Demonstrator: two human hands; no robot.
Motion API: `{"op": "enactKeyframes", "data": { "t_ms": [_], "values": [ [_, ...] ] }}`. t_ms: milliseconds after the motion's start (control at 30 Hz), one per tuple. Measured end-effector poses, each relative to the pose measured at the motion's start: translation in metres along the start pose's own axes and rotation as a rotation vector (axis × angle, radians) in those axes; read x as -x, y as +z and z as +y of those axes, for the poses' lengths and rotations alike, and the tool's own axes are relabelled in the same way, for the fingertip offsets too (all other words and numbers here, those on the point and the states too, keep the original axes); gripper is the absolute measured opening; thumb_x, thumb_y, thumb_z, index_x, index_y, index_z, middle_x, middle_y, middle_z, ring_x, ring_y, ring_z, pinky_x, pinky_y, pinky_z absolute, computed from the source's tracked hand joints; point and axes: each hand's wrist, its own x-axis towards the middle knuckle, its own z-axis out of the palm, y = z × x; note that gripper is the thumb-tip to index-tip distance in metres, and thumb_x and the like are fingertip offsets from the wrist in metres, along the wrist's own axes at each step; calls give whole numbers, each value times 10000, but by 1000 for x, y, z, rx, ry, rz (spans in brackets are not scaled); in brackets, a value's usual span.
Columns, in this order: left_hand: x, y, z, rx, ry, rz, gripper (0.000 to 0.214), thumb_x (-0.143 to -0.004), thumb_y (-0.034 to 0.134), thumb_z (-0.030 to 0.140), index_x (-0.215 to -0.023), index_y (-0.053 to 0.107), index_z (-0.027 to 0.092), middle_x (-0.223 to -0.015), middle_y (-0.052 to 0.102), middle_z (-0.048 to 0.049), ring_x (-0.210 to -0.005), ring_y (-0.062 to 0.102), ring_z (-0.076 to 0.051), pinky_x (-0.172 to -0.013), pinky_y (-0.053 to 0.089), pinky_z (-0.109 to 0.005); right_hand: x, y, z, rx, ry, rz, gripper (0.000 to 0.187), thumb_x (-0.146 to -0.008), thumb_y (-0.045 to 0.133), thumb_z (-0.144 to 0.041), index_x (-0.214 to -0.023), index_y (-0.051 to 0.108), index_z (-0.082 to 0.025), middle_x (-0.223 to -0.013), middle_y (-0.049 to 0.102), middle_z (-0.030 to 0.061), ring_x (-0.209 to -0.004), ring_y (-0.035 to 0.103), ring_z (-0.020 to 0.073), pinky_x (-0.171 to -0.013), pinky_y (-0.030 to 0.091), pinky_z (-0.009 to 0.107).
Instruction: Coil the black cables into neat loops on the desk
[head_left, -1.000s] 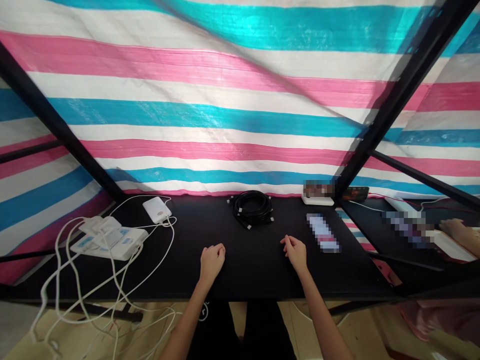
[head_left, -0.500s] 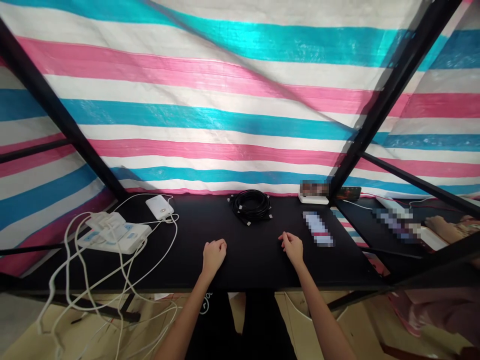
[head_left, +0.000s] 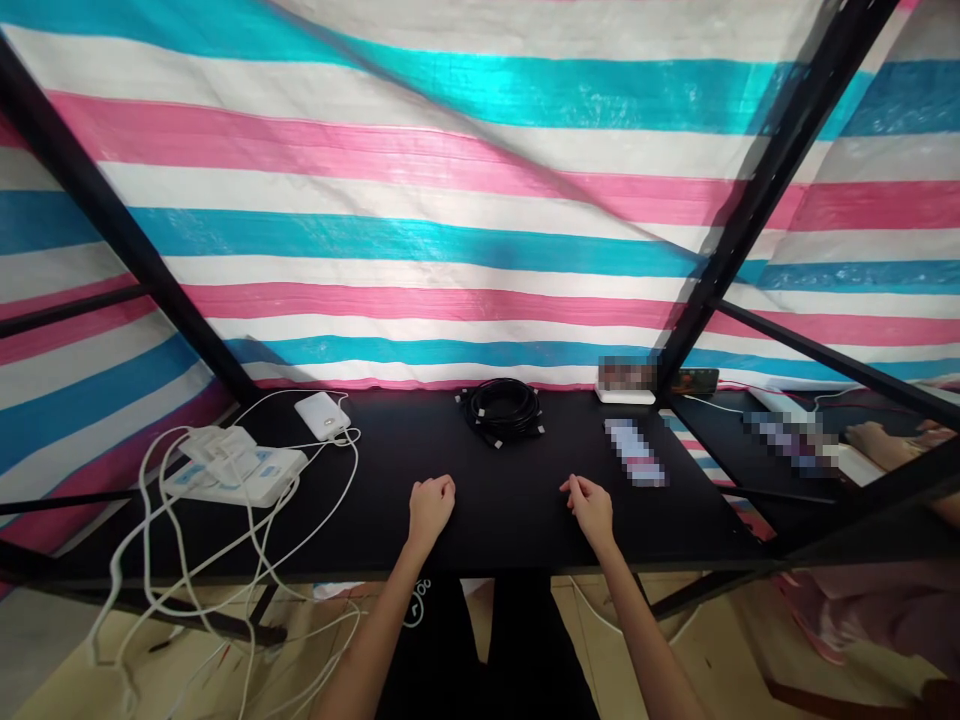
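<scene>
My left hand [head_left: 430, 512] rests on the black table [head_left: 517, 540], its fingers curled into a loose fist with nothing showing in them. To the right of it, my right hand [head_left: 591, 512] lies on the same tabletop, fingers folded in and no object visible in them. Beyond and between the hands is a coiled black cable [head_left: 504, 432] with several light-coloured plug ends around it. Closest to my right hand is a flat phone-like thing [head_left: 634, 455], its surface blurred out.
At left, a white power strip [head_left: 266, 490] bears plugs and tangled white cables near a white power bank [head_left: 321, 414]. A white stand [head_left: 626, 397] is at the back right. Black frame posts [head_left: 757, 190] flank the table; another person's hand [head_left: 874, 445] is at far right.
The view has shifted slightly. My right hand sits a touch nearer the table's front edge, still curled. My left hand and the objects on the table look the same.
</scene>
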Motion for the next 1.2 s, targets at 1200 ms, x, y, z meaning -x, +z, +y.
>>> {"op": "enactKeyframes", "data": {
  "t_ms": [1200],
  "values": [
    [90, -2, 10, 172, 251, -44, 373, -808, 319, 153, -466, 456, 212, -498, 537, -18, -512, 534, -128, -579, 414, -253, 8, 1, -10, 108, -19, -90, 294, -588, 426, -337, -435, 205, -217, -451, 218, -51, -449, 250, 99, -452, 183, 234]
  ]
}}
